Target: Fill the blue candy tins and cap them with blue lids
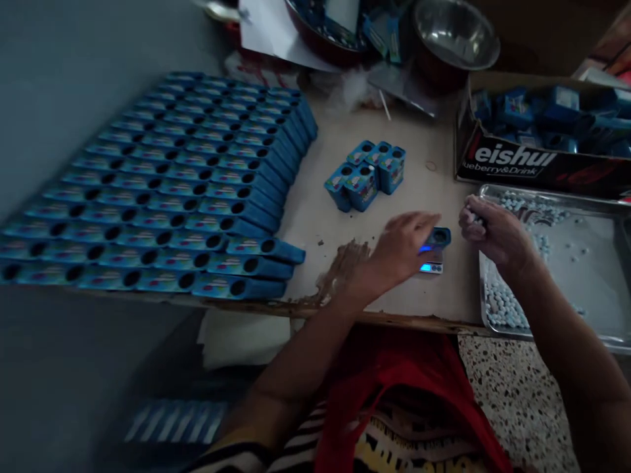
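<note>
My right hand (486, 226) is closed in a loose fist, with a few small pale balls showing between its fingers. It is at the left edge of a metal tray (586, 276) holding many loose pale blue and white balls (503, 309). To its left, my left hand (405, 240) reaches out with fingers stretched, beside a small blue box (441, 235) with a round dark hole in its top. That box stands on a small digital scale (434, 268) with a lit blue display; the hand partly covers both. Whether the left fingers touch the box, I cannot tell.
Rows of blue boxes (197, 171) fill the table's left side. Several more blue boxes (365, 180) stand mid-table. A printed carton (517, 161) of blue boxes is at the right. Behind are a metal bowl (456, 33) and a dark pan (315, 33).
</note>
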Motion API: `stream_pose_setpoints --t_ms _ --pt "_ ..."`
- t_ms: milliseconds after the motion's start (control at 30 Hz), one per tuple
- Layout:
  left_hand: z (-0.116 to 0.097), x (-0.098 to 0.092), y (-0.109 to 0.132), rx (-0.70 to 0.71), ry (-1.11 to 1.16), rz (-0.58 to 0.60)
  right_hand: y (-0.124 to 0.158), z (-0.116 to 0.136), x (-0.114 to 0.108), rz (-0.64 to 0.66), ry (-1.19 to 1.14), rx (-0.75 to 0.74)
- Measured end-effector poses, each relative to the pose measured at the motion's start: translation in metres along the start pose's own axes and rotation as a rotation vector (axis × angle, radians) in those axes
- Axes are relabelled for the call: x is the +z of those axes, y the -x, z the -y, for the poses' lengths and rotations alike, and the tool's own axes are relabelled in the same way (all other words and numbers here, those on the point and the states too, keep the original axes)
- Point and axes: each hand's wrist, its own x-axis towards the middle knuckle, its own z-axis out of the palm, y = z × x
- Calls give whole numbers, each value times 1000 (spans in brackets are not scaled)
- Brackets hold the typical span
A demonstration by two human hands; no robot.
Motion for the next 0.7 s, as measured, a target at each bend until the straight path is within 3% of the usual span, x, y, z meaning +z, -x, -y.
stream_pose_setpoints --t_ms 67,167,300,367,433,567,700 --pt "-5 -5 -12 -2 -10 94 -20 8 3 39 -24 6" --pt "12 -33 -4 -58 13 54 -50 11 16 109 53 2" --pt "68 -102 39 -200 -90 -74 -90 -3 59 141 392 -123" --pt "99 -134 60 -275 -219 -31 -109 -11 83 87 694 -273" --pt "127 -154 78 -334 -315 39 -124 -17 103 48 1070 -412" --pt "168 -155 103 -270 -248 135 -136 -22 123 131 1668 -423" --pt "193 -139 117 -227 -102 169 -141 -26 130 189 1880 -375"
